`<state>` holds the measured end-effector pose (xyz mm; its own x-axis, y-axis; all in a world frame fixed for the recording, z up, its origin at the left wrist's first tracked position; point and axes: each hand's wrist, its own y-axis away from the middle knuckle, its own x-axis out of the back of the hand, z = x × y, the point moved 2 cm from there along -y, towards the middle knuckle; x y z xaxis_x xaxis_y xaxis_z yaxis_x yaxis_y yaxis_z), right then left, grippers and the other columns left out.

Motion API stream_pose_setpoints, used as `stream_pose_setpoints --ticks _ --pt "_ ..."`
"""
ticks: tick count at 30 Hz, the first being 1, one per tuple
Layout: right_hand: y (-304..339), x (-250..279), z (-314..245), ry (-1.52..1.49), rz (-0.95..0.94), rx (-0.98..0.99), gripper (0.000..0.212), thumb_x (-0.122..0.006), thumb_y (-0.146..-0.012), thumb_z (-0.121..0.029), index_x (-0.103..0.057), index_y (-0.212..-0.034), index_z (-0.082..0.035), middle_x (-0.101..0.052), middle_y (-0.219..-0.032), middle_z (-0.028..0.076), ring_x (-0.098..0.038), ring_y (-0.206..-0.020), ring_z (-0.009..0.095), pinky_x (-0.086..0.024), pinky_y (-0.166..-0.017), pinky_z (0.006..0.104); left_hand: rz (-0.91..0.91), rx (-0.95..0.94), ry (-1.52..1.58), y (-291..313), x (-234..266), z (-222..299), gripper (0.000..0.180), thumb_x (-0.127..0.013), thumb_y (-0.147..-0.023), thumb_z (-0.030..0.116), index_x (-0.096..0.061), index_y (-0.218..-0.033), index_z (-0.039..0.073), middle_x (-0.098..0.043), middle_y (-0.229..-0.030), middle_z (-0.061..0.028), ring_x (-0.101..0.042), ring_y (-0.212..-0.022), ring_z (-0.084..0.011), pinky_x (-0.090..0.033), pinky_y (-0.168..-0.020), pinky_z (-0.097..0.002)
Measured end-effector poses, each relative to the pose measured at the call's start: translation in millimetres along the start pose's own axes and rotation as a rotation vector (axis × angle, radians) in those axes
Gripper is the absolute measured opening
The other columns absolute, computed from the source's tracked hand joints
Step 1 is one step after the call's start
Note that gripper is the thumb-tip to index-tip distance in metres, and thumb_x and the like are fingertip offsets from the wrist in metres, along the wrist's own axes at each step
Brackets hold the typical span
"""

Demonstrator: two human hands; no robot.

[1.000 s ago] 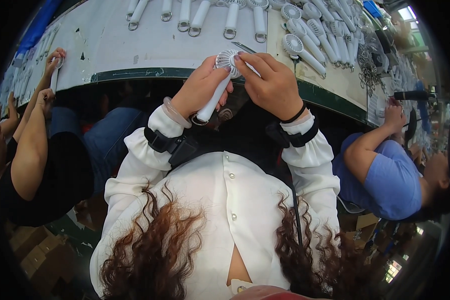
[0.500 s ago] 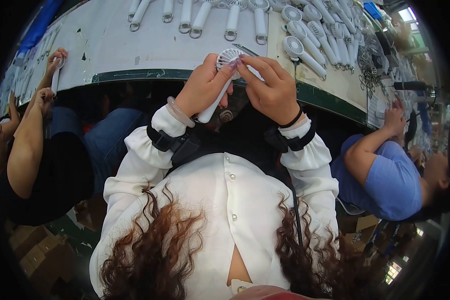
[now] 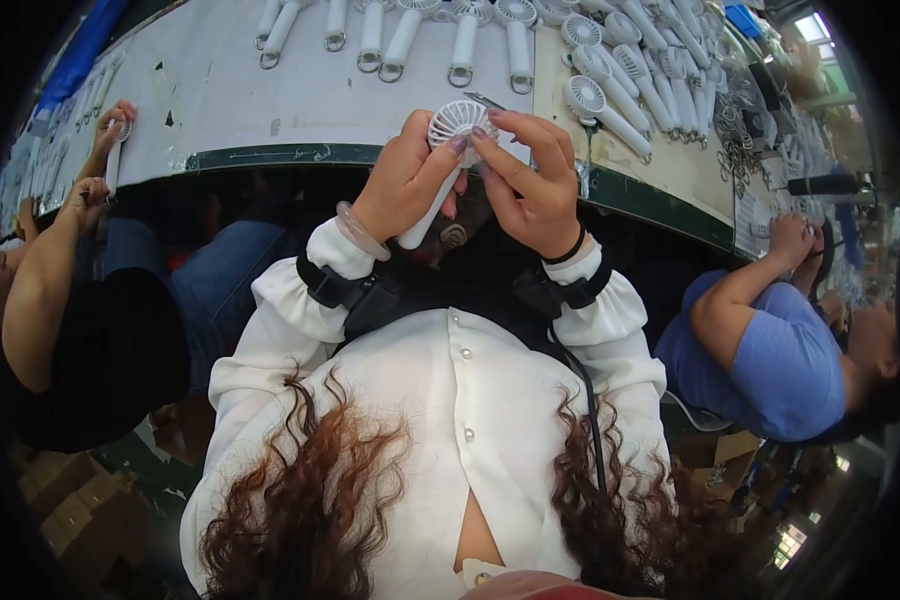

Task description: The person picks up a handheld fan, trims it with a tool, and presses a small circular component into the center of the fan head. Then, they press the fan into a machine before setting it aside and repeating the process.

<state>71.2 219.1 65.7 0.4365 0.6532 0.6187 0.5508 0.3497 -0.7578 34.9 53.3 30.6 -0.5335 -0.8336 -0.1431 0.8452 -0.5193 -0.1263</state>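
Observation:
A white handheld fan (image 3: pixel 455 118) is tilted in front of me at the table's near edge, its round slatted head up and its handle slanting down to the left. My left hand (image 3: pixel 402 182) is closed around it, thumb against the side of the head. With fingers bent but apart, my right hand (image 3: pixel 542 192) touches the right side of the fan's head with its fingertips; nothing separate shows between them. Just beyond that hand, a thin pointed metal tool (image 3: pixel 483 101) lies on the table, partly covered by the fingers.
Several white fans (image 3: pixel 464 45) lie in a row across the white table (image 3: pixel 300 105). More fans (image 3: pixel 622 72) are heaped at the right, near a pile of metal rings (image 3: pixel 738 140). One co-worker (image 3: pixel 35 290) sits on the left holding a fan, another person (image 3: pixel 760 340) on the right.
My right hand has shifted slightly left and its fingers have spread from their pinch at the fan's head. More of the head's face shows. My left hand keeps its grip.

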Motion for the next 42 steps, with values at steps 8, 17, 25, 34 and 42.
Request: stream_pose_setpoints --ticks 8,17,25,34,42 --pt "2.6 -2.8 8.1 -0.400 0.029 -0.238 0.035 -0.068 -0.083 -0.004 -0.062 -0.117 -0.006 -0.055 -0.127 0.014 -0.054 -0.111 0.023 -0.045 -0.088 0.0320 0.015 -0.063 -0.029 2.5 -0.3 0.2 0.025 -0.048 -0.099 0.023 -0.042 -0.109 0.001 -0.060 -0.073 -0.0049 -0.056 -0.052 -0.0085 -0.045 -0.049 -0.0225" --pt "2.8 -14.8 6.1 -0.914 -0.039 -0.595 0.050 -0.061 -0.091 -0.007 -0.041 -0.136 -0.003 -0.054 -0.126 0.013 -0.054 -0.112 0.019 -0.041 -0.097 0.0308 0.017 -0.125 -0.201 3.5 -2.4 3.8 0.019 -0.045 -0.098 0.016 -0.042 -0.111 0.002 -0.059 -0.076 -0.0050 -0.055 -0.056 -0.0088 -0.046 -0.053 -0.0225" --pt "3.8 -16.9 -2.3 -0.777 0.048 -0.605 0.049 -0.061 -0.090 -0.008 -0.042 -0.135 -0.002 -0.058 -0.116 0.010 -0.057 -0.103 0.016 -0.045 -0.091 0.0302 -0.004 -0.174 -0.081 -0.1 -4.6 -1.3 0.031 -0.050 -0.098 0.024 -0.042 -0.115 0.000 -0.060 -0.080 -0.0047 -0.056 -0.061 -0.0078 -0.047 -0.055 -0.0222" --pt "3.0 -19.4 -3.8 -0.694 0.075 -0.588 0.047 -0.063 -0.090 -0.010 -0.044 -0.132 -0.001 -0.058 -0.115 0.010 -0.055 -0.099 0.016 -0.045 -0.089 0.0298 0.003 -0.217 -0.012 -0.3 -4.9 -4.3 0.033 -0.047 -0.100 0.025 -0.041 -0.120 0.000 -0.059 -0.083 -0.0052 -0.055 -0.064 -0.0076 -0.047 -0.057 -0.0213" --pt "5.6 -19.6 -7.9 -0.624 0.000 -0.485 0.048 -0.056 -0.095 -0.007 -0.034 -0.137 -0.001 -0.054 -0.122 0.012 -0.054 -0.109 0.017 -0.043 -0.094 0.0292 -0.006 -0.212 -0.057 1.8 -2.3 -7.3 0.033 -0.048 -0.100 0.026 -0.041 -0.119 -0.001 -0.059 -0.086 -0.0055 -0.055 -0.066 -0.0073 -0.046 -0.054 -0.0214"
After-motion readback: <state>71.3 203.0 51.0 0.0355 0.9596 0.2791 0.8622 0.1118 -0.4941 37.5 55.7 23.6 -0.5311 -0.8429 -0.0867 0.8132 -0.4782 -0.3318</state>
